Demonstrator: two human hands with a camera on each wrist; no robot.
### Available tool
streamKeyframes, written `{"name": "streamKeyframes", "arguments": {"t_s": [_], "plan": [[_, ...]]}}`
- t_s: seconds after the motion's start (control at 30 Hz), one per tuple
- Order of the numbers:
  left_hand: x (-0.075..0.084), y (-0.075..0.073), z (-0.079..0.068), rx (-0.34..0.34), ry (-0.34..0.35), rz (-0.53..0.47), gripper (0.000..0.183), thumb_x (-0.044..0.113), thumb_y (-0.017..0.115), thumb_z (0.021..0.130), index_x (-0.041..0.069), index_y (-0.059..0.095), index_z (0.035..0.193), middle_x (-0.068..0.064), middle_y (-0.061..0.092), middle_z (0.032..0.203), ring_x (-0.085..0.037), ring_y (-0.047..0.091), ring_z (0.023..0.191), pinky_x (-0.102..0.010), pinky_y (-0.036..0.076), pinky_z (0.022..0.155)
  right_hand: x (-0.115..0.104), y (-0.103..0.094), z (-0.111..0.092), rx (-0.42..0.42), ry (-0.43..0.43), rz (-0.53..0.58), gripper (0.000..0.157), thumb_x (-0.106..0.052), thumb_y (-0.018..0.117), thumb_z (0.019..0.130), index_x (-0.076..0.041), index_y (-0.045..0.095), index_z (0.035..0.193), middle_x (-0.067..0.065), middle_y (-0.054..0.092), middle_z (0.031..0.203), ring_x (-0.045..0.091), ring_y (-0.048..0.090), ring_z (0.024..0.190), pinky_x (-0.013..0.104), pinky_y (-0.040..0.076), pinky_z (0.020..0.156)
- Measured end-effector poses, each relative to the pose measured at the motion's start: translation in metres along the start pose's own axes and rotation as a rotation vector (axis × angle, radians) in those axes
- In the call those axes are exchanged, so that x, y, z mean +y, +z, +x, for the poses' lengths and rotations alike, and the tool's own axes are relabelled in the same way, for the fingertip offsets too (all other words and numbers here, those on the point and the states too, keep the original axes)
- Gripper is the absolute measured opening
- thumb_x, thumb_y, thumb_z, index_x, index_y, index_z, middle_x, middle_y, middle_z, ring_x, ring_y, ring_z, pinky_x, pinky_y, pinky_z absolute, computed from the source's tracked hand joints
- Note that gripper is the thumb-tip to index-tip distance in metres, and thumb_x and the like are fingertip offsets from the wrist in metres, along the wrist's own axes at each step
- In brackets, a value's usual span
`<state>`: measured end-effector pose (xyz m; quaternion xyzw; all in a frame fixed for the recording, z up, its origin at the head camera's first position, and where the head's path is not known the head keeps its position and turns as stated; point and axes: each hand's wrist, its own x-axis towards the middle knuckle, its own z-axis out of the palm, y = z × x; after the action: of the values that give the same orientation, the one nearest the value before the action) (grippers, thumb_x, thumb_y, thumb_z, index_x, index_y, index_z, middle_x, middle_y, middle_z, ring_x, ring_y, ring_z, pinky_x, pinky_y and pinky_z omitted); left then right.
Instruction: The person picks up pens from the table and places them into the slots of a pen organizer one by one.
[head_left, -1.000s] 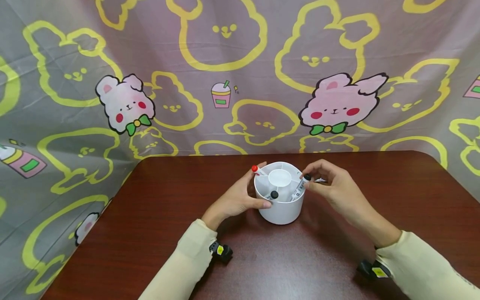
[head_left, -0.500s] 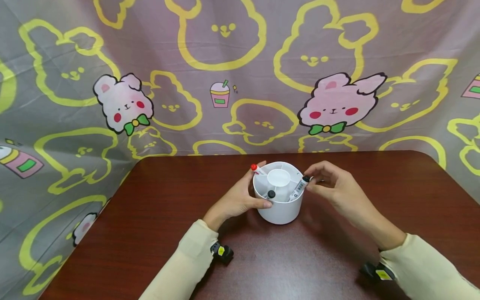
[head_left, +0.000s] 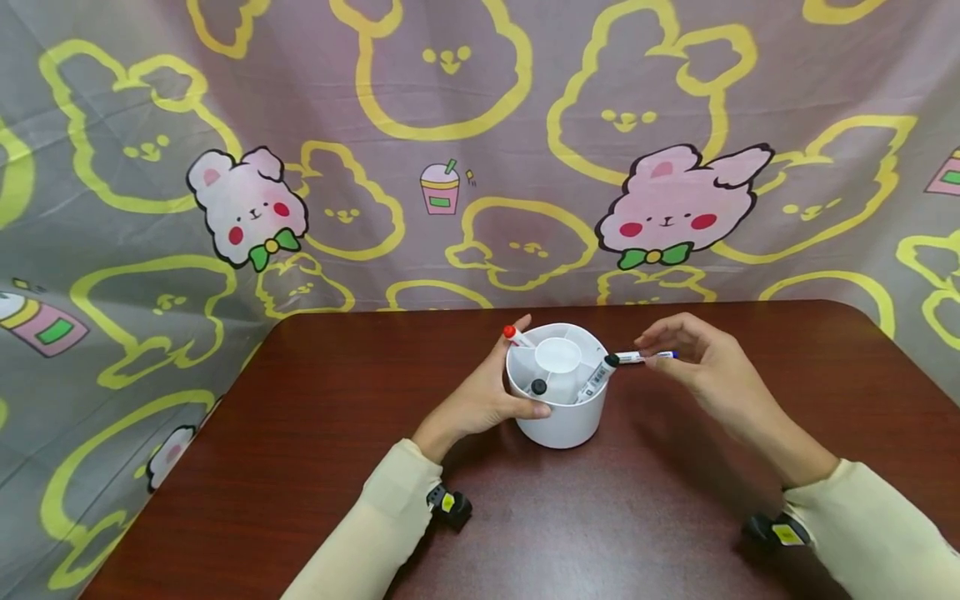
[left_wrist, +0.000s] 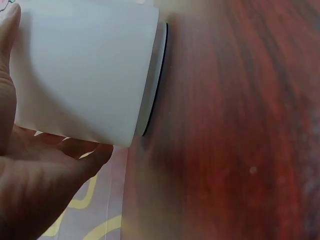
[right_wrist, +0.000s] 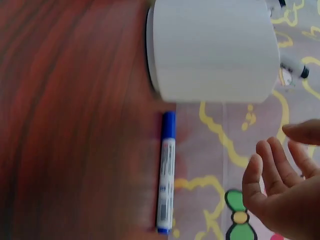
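My left hand [head_left: 480,392] grips a round white pen holder [head_left: 562,427] from its left side, the thumb at the front rim. In the left wrist view the fingers curve along the holder's wall [left_wrist: 85,65]. A black-capped marker [head_left: 597,379] leans on the right rim. Another black-capped marker [head_left: 538,387] sits at the front left, and a red-capped marker [head_left: 517,336] at the back left. My right hand [head_left: 716,367] hovers right of the holder, holding nothing, thumb apart from the loosely bent fingers [right_wrist: 272,172]. A blue-capped marker [right_wrist: 166,172] lies on the table beyond it, partly hidden in the head view.
The dark brown wooden table [head_left: 337,400] stands against a patterned cloth [head_left: 517,150] hung behind it. Its back edge runs just beyond the holder. Black wrist cameras sit at both of the person's cuffs.
My right hand has moved away to the right from the black-capped marker at the rim. More of the blue-capped marker on the table shows now. My left hand keeps its grip on the holder.
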<state>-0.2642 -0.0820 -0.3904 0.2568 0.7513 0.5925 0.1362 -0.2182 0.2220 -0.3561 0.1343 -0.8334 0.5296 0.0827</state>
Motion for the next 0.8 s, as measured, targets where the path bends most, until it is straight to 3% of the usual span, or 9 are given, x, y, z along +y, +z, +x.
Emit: {"name": "streamKeyframes", "arguments": {"t_s": [0.2, 0.57, 0.73, 0.8], "plan": [[-0.001, 0.0, 0.0, 0.002, 0.007, 0.01, 0.119, -0.001, 0.087, 0.077, 0.025, 0.014, 0.168, -0.011, 0.052, 0.152, -0.022, 0.049, 0.138, -0.04, 0.034, 0.121, 0.013, -0.009, 0.006, -0.016, -0.01, -0.043, 0.03, -0.001, 0.072, 0.096, -0.002, 0.065, 0.125, -0.023, 0.07, 0.106, -0.002, 0.069, 0.099, 0.014, 0.056, 0.08], [-0.001, -0.003, -0.001, -0.02, 0.035, -0.01, 0.111, -0.003, 0.084, 0.079, 0.024, 0.021, 0.166, -0.015, 0.056, 0.147, -0.021, 0.056, 0.13, -0.036, 0.044, 0.112, 0.032, -0.021, 0.021, -0.002, 0.021, -0.129, 0.029, -0.004, 0.071, 0.097, -0.002, 0.065, 0.125, -0.027, 0.067, 0.104, -0.009, 0.064, 0.1, 0.012, 0.052, 0.079], [-0.001, -0.005, -0.003, -0.025, 0.036, -0.005, 0.109, -0.002, 0.083, 0.08, 0.025, 0.022, 0.167, -0.014, 0.054, 0.15, -0.024, 0.056, 0.132, -0.038, 0.047, 0.11, 0.039, -0.023, 0.029, -0.01, 0.075, -0.189, 0.03, -0.006, 0.07, 0.099, -0.002, 0.064, 0.128, 0.004, 0.073, 0.118, -0.009, 0.06, 0.098, 0.013, 0.052, 0.079], [-0.001, -0.007, -0.004, -0.023, 0.037, 0.0, 0.108, -0.001, 0.083, 0.081, 0.026, 0.023, 0.167, -0.012, 0.053, 0.152, -0.026, 0.055, 0.135, -0.039, 0.047, 0.11, 0.041, -0.024, 0.031, -0.018, 0.095, -0.215, 0.031, -0.007, 0.07, 0.099, -0.003, 0.064, 0.129, 0.017, 0.071, 0.125, -0.003, 0.06, 0.101, 0.014, 0.051, 0.078]]}}
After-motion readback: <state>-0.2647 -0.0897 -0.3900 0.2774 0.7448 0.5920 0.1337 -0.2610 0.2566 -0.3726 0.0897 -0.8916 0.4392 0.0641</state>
